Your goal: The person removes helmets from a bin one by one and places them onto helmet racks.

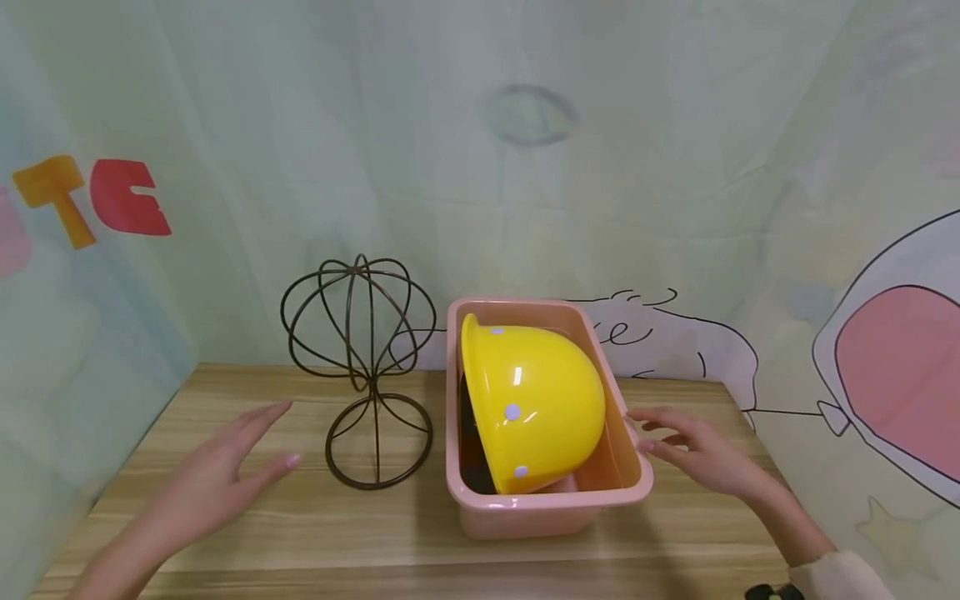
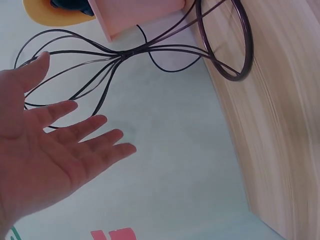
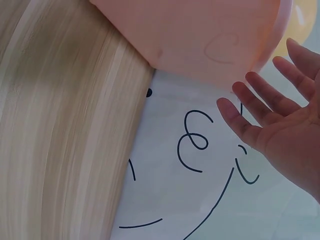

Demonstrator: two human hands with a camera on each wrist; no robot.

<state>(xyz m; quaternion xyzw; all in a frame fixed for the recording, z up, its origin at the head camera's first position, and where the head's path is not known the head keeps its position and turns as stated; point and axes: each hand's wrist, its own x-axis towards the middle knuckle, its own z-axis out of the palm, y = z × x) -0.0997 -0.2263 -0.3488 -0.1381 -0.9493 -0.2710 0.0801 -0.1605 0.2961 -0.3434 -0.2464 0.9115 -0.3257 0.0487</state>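
A yellow hard hat (image 1: 547, 400) with pale purple dots lies on its side in a pink plastic basin (image 1: 540, 502). Its rim faces left, and something dark shows inside it. Left of the basin stands a dark wire hat stand (image 1: 372, 375) with a round cage top and a ring base. My left hand (image 1: 213, 483) hovers left of the stand, holding nothing, its fingers spread in the left wrist view. My right hand (image 1: 701, 450) is beside the basin's right wall, fingers extended toward the rim; whether they touch it I cannot tell. The right palm (image 3: 295, 130) holds nothing.
Everything stands on a wood-grain table (image 1: 300, 542). A pale green printed curtain (image 1: 637, 167) hangs behind and at both sides, close to the table's edges. A dark band sits by the right sleeve (image 1: 843, 575).
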